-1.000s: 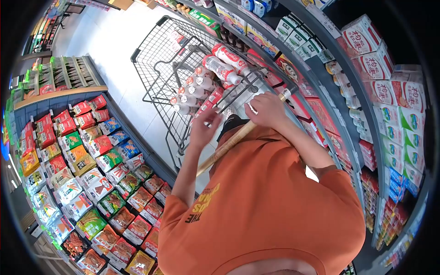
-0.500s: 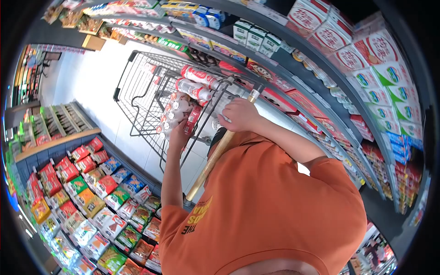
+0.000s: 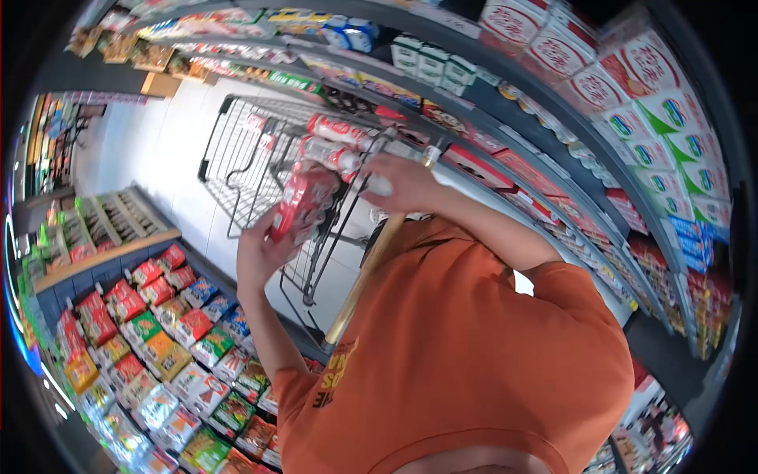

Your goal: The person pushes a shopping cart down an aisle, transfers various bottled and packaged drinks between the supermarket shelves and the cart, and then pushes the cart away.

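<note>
Shelves (image 3: pixel 485 99) curve past us on the right, and a display (image 3: pixel 106 261) of bags (image 3: pixel 162 355) slopes away on the left. Between them stands our cart (image 3: pixel 207 170), its wood-toned handle (image 3: pixel 369 272) slanting across in front of us.

The pack (image 3: pixel 296 201) is over the cart's near end, tilted in our left hand (image 3: pixel 264 254); whether it touches what lies beneath, we cannot tell. To handle it well, we should grip around the bodies of its small bottles (image 3: pixel 317 215), since loose film may tear, support the far end as well, and turn it slowly clear of the wires. It looks red and glossy along one side, with pale, see-through bottle shapes ranked along the other; blur hides the print.

Just beyond it lie two big bottles (image 3: pixel 335 130) with red labels. Our left hand clasps the pack's near end, fingers curled about it. Our right hand (image 3: pixel 399 186) lies over the handle, blurred; we cannot tell whether it grips.
</note>
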Demonstrator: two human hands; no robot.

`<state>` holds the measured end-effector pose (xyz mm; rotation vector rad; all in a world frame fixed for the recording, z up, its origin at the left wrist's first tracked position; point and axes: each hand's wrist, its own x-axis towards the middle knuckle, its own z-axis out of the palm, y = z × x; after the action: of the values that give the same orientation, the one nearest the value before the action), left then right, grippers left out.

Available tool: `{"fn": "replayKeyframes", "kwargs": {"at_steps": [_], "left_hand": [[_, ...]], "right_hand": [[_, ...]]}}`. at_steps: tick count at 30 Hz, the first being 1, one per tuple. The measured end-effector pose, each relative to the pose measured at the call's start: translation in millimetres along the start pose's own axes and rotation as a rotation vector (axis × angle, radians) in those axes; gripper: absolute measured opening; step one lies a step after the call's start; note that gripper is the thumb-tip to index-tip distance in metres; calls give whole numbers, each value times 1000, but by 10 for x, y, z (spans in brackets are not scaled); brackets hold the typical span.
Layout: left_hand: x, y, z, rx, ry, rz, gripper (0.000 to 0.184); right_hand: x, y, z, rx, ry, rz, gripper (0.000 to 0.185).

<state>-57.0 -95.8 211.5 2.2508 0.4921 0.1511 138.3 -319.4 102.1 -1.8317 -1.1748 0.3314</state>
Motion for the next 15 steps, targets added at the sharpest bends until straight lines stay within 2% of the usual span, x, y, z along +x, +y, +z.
{"fn": "replayKeyframes", "kwargs": {"at_steps": [1, 2, 4, 5, 8, 9, 12, 14, 15], "left_hand": [[42, 74, -79, -71, -52, -21, 53], [81, 88, -134, -145, -118, -47, 54], [217, 4, -87, -270, -268, -122, 51], [328, -9, -25, -336, -353, -147, 49], [514, 178, 391, -680, -335, -258, 45], [549, 141, 467, -747, -310, -287, 45], [533, -40, 637, -891, -178, -357, 45], [458, -34, 704, -925, -73, -358, 48], [566, -425, 819, -1033, -153, -509, 50]], "right_hand": [[99, 137, 18, 95, -88, 15, 71], [183, 195, 15, 352, -64, 4, 76], [290, 12, -219, 745, -300, 134, 75], [318, 0, -325, 577, -444, 184, 66], [230, -23, -417, 1125, -422, 382, 56], [221, 127, -250, 1238, -338, 393, 44], [298, -5, -370, 1019, -269, 511, 38], [334, 172, -161, 1077, -312, 466, 41], [356, 212, -114, 1055, -273, 494, 43]]}}
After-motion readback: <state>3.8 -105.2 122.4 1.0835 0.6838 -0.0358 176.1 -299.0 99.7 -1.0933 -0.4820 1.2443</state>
